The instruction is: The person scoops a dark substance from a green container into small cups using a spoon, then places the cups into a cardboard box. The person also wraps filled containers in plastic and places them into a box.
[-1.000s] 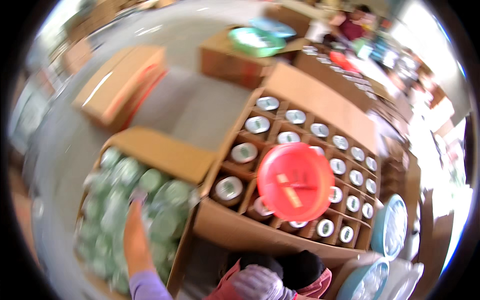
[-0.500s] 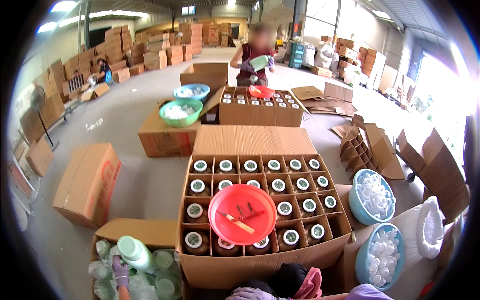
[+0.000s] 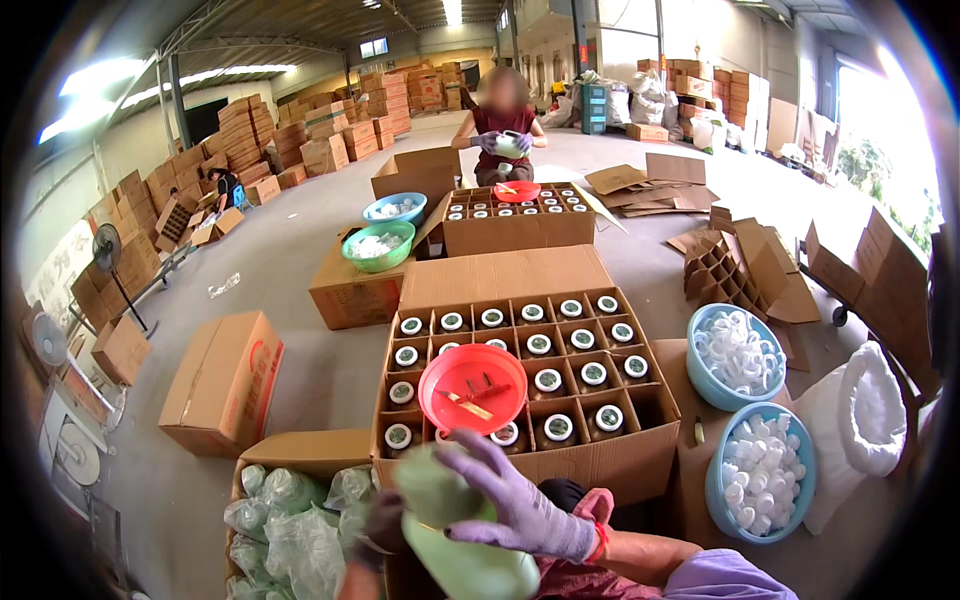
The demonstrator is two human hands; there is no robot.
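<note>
So, one pale green bottle (image 3: 470, 565) is up between both gloved hands, low in the middle, just in front of the near carton (image 3: 600, 466). Its long axis slants: top end up and to the left, away from the wearer, the rest running down and right toward the lap. It's smeared by motion, so that darker top part might be a shoulder or a base, can't say which end is the mouth.

Right hand (image 3: 528, 512) comes in from the right, fingers spread out past the top part and thumb lying across the bottle; can't tell whether that grip is clamped. Left hand (image 3: 378, 525) is a dark blur by the bottle's left side, can't tell its grip either.

Counts: I get 21 white lids (image 3: 548, 380) showing in the near carton, with one red basin (image 3: 460, 368) sitting over them. Two blue basins (image 3: 717, 500) to the right, both full of white plastic bits, plus one white sack (image 3: 835, 445) beside them. One open carton (image 3: 310, 445) at lower left has green bottles in clear bags (image 3: 300, 545), too jumbled to count. One co-worker (image 3: 487, 150) across the way holds another bottle (image 3: 508, 146).
</note>
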